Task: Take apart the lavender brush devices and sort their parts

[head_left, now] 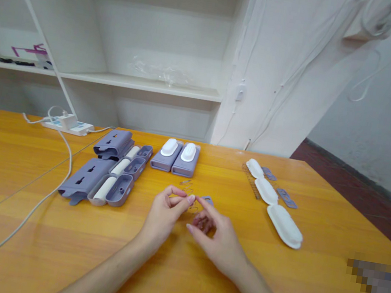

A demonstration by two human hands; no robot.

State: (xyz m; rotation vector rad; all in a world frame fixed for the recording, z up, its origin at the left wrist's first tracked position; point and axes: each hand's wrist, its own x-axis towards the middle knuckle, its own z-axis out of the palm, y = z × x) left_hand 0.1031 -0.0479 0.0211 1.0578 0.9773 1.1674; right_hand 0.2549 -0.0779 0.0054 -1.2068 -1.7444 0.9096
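My left hand [167,214] is closed in a pinch above the table, thumb against index finger. Whatever sits between those fingertips is too small to make out. My right hand [216,236] is beside it, thumb and index finger apart and the other fingers curled. Its index fingertip comes up close to the left thumb; whether they touch I cannot tell. Thin bent wire pieces [185,183] lie just beyond the fingers, and more thin wire shows between the hands. A small flat purple part [207,200] is partly hidden behind the right index finger.
Purple housings [88,176] and open compartments with white cylinders [105,187] stand at left. Two purple boxes topped by white oval caps [169,147] are behind. At right lie white oval shells [284,225], flat purple plates [286,198] and thin springs [252,184]. A cable [42,201] crosses the left.
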